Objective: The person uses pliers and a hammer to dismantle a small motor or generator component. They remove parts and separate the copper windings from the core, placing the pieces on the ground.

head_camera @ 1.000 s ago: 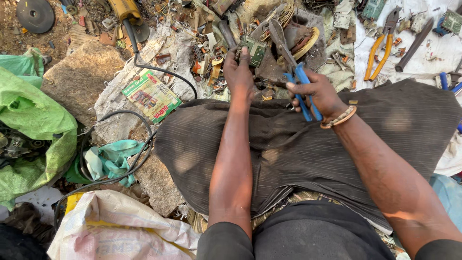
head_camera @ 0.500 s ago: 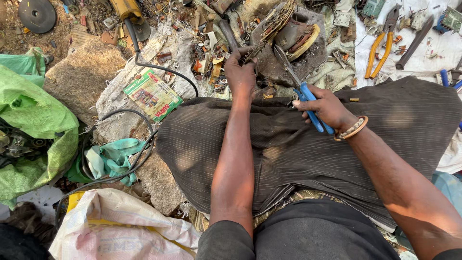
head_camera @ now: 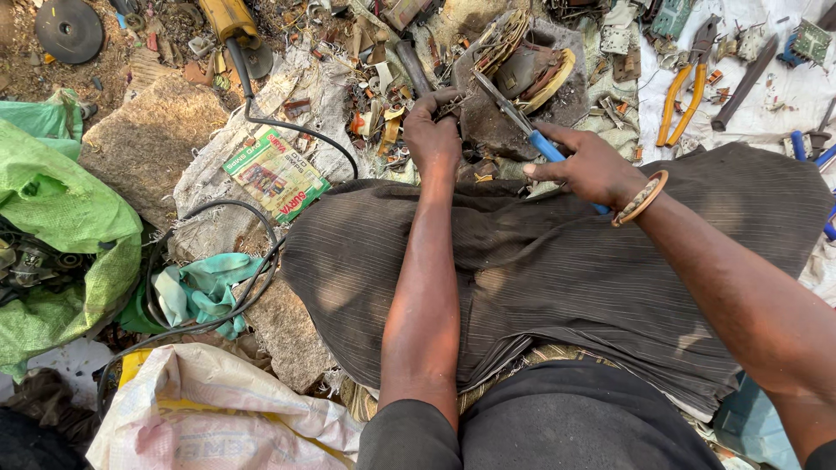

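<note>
A person seated over a dark striped cloth (head_camera: 557, 278) works at a heap of scrap metal: the left hand (head_camera: 433, 130) is clenched around a small metal piece (head_camera: 453, 106), apparently a bit of wiring, just ahead of the knees. The right hand (head_camera: 592, 165) grasps blue-handled pliers (head_camera: 522, 126), whose long axis slants up and leftward so the nose nearly meets the piece. Orange-handled pliers (head_camera: 679, 96) lie unused, well apart to the right.
</note>
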